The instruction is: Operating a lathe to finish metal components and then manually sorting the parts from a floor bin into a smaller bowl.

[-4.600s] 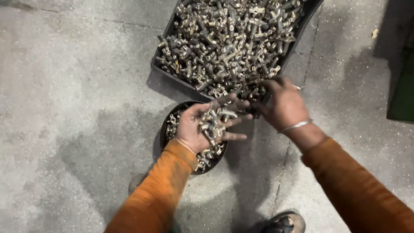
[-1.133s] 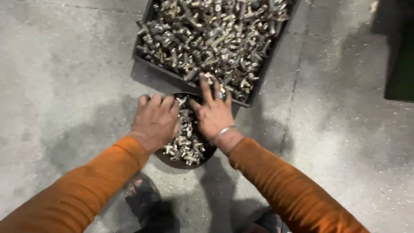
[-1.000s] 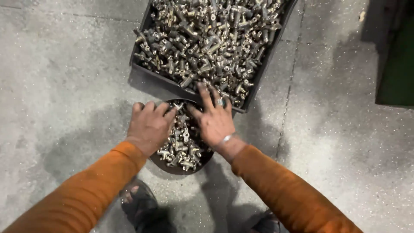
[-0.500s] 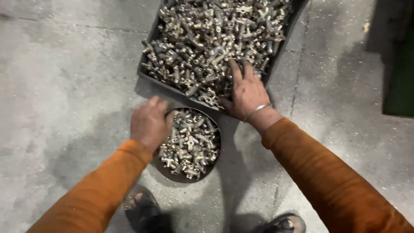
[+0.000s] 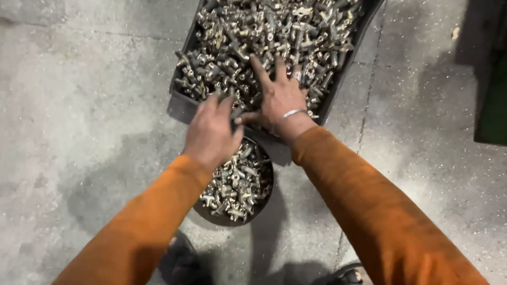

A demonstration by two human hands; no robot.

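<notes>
The left hand (image 5: 211, 132) is hovering palm down, fingers loosely spread, at the near edge of the dark tray (image 5: 182, 108) on the concrete floor (image 5: 79, 105), holding nothing that shows. Just nearer, the round bowl (image 5: 237, 211) is sitting partly filled with small metal fittings (image 5: 237, 182). The right hand (image 5: 277, 97), fingers spread flat, is pressing into the tray's heap of fittings (image 5: 264, 31), seemingly gathering a handful; scooping calls for curling the fingers under. A green object (image 5: 494, 105) is standing far right, well apart.
</notes>
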